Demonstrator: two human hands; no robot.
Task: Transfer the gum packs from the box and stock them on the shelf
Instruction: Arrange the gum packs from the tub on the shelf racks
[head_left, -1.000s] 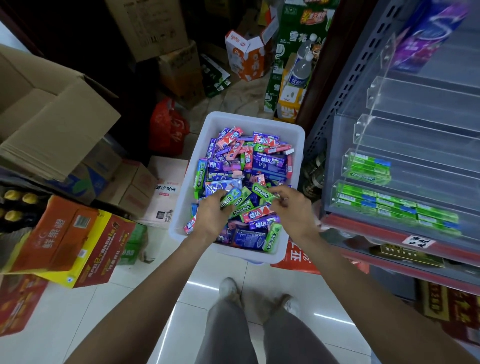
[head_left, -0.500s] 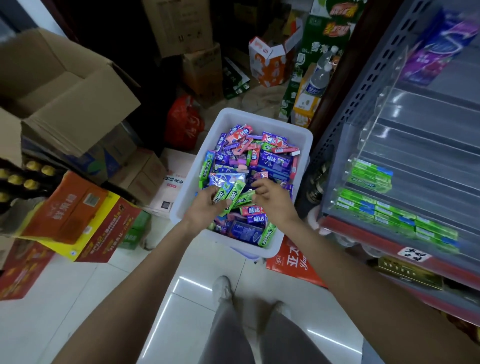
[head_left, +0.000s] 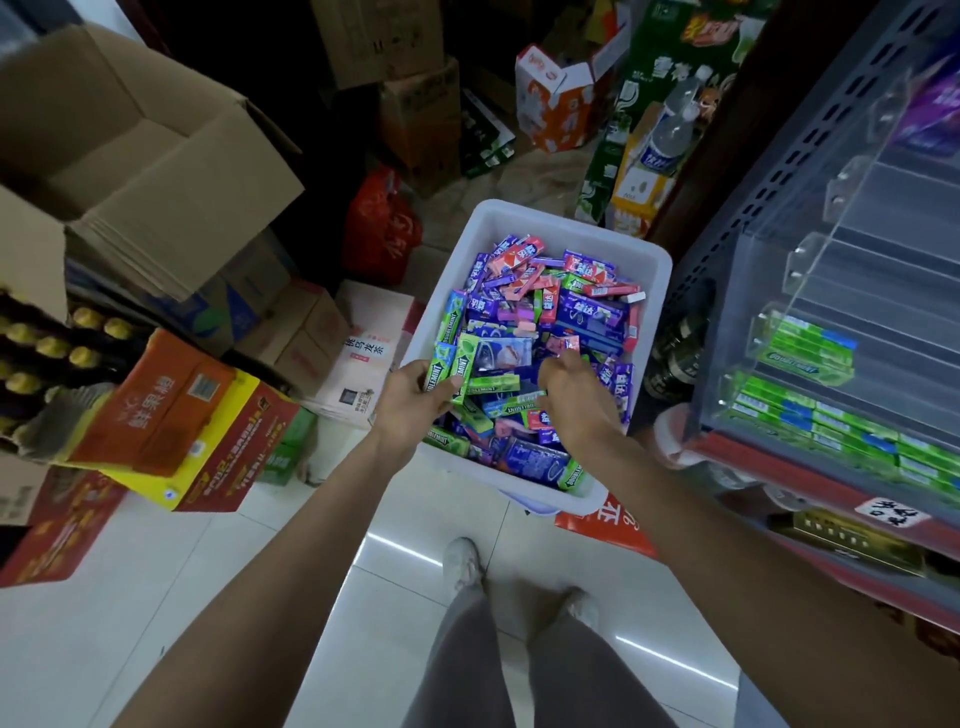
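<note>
A white plastic box (head_left: 576, 231) on the floor is heaped with gum packs in green, purple, pink and blue. Over its near left part, my left hand (head_left: 413, 400) grips a few green gum packs (head_left: 452, 366) held upright. My right hand (head_left: 574, 397) is down among the packs in the box's middle, fingers curled around a green pack (head_left: 514, 402) lying flat. To the right stands the shelf (head_left: 810, 457) with clear dividers, and rows of green gum packs (head_left: 841, 431) lie on its lower tiers.
Cardboard cartons (head_left: 135, 171) and red and yellow drink cases (head_left: 171, 421) crowd the left. A red bag (head_left: 382, 228) and more cartons sit behind the box. White tiled floor (head_left: 249, 571) lies in front, with my legs and shoes (head_left: 462, 561) below.
My left hand has lifted its green packs a little higher. My right hand has moved from the box's near right toward the middle of the pile.
</note>
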